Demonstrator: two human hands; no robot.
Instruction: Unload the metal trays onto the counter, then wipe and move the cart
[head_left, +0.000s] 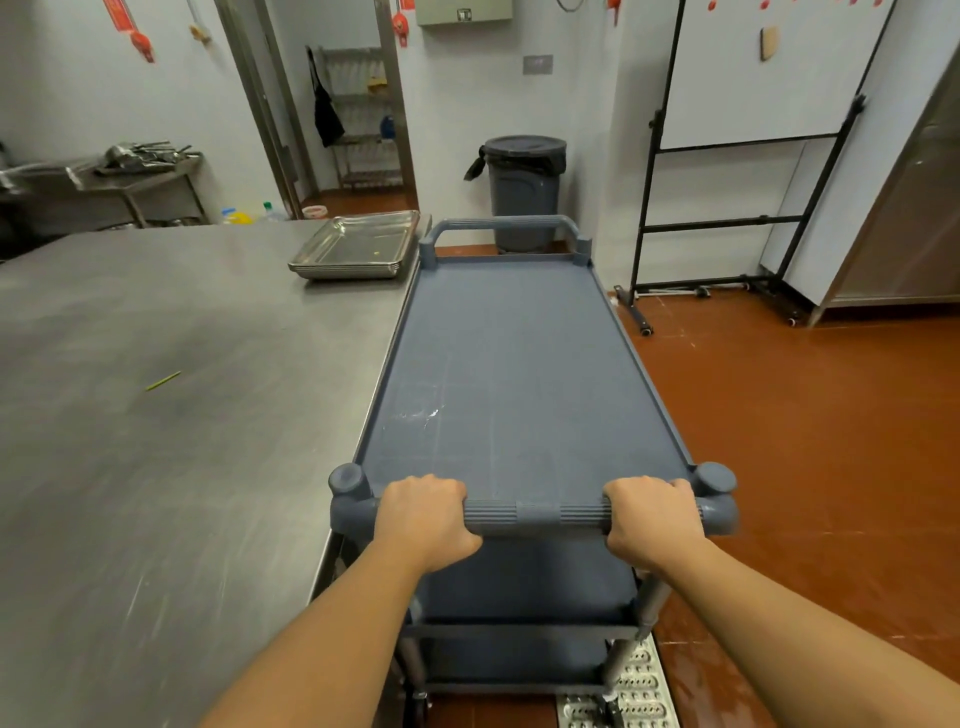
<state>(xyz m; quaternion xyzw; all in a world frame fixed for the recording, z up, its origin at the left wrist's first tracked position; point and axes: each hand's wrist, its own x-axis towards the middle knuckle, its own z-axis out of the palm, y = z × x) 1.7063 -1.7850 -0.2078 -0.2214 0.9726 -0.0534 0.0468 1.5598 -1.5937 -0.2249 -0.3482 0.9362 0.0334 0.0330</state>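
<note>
Counter (156, 467) edge beside cart (519, 364); open floor (805, 441) right

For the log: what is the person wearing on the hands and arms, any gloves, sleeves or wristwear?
Nothing visible. The left hand and right hand are ungloved; the left forearm and right forearm are bare to the frame edge; neither wrist carries a watch or band.

one head-worn wide view looks forward and down along the cart (519, 364), close above its near handle (537, 517).
</note>
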